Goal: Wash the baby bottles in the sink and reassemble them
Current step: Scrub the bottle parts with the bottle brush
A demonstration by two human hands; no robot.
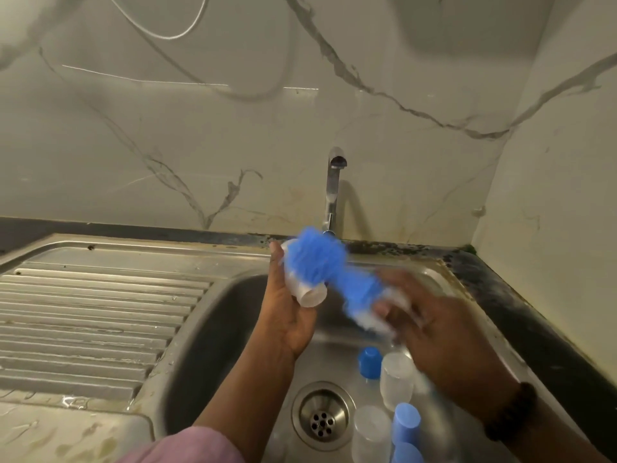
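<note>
Here, above the stainless steel sink (213, 315), the left hand (290, 315) curls around a clear plastic baby bottle (309, 294), tilted with its mouth toward the basin. The right hand (434, 329) grips a blurred blue bristle brush (337, 272) just beside it. Blue caps (370, 362) and clear plastic parts (397, 379) lie near the round drain (322, 417).

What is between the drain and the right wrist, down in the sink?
In the head view, a clear bottle lies between the drain and the right hand's wrist.
</note>
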